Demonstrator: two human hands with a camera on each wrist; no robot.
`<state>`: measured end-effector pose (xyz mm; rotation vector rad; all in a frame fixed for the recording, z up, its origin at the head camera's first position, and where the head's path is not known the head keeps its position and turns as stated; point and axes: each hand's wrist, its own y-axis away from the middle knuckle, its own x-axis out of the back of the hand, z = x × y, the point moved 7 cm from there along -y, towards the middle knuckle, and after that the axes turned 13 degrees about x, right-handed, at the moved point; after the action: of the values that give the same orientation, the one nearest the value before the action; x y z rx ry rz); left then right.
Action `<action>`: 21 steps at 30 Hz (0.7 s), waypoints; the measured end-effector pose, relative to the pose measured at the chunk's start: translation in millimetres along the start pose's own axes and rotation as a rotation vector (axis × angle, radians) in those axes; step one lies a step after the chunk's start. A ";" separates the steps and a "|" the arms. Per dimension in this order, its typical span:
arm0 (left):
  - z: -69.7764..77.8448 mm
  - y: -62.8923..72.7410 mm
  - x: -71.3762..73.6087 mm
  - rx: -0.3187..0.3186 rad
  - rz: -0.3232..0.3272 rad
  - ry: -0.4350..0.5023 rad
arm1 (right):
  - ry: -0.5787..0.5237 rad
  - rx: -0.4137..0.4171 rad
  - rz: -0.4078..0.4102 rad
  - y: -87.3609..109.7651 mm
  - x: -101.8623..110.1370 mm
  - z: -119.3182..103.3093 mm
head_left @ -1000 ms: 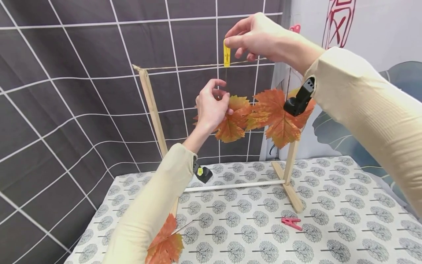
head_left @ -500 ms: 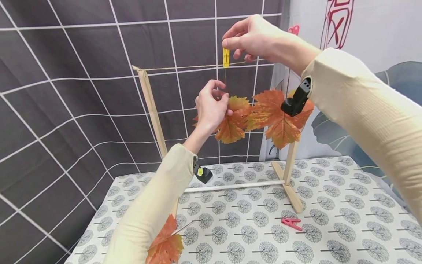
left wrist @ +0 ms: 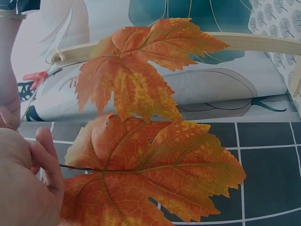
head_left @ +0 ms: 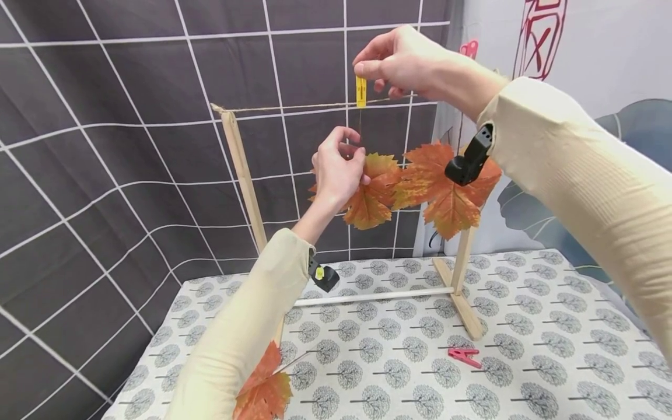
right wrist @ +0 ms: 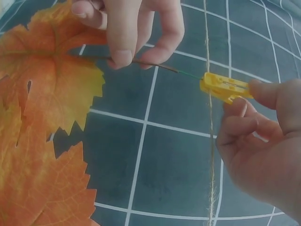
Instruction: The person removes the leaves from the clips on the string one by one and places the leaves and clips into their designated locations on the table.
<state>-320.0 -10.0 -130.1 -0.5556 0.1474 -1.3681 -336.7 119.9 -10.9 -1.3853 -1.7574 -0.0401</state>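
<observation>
Between thumb and fingers, my right hand [head_left: 406, 61] pinches the handle end of a yellow clothespin [head_left: 361, 92]. That clothespin sits upright across a twine line [head_left: 294, 107]; in the right wrist view the tip of a thin leaf stem [right wrist: 157, 66] meets its nose. Just below, my left hand [head_left: 338, 166] pinches the stem of an orange-yellow artificial maple leaf [head_left: 373, 195] and hides part of the leaf. To the right hangs a second maple leaf [head_left: 446, 186], overlapping the first one's edge. A pink clothespin [head_left: 469, 48] shows behind my right wrist.
The twine is tied to a wooden post [head_left: 242, 169] on the left; another post [head_left: 463, 256] stands right, with a white rod [head_left: 375, 296] low between them. On the tree-print tablecloth [head_left: 388, 373] lie a pink clothespin [head_left: 464, 356] and another maple leaf [head_left: 265, 394], partly behind my left sleeve.
My right hand has moved slightly down over the yellow clothespin, so its fingers cover more of the top. The left hand stays in place on the stem.
</observation>
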 end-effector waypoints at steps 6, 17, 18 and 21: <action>2.2 -1.2 -1.7 -0.007 -0.014 0.013 | 0.015 0.024 0.042 1.1 3.5 -1.4; 1.9 -0.6 2.9 0.015 -0.008 0.016 | 0.006 0.061 0.117 -2.5 1.9 -6.4; 1.9 -0.8 3.6 0.015 -0.007 0.013 | 0.006 0.065 0.123 -3.0 2.0 -7.1; 1.3 -0.9 5.0 0.015 -0.006 0.009 | 0.029 0.083 0.147 -4.3 2.8 -9.0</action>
<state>-319.1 -14.5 -127.5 -0.5375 0.1427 -1.3768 -334.7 115.9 -1.5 -1.4429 -1.6111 0.0913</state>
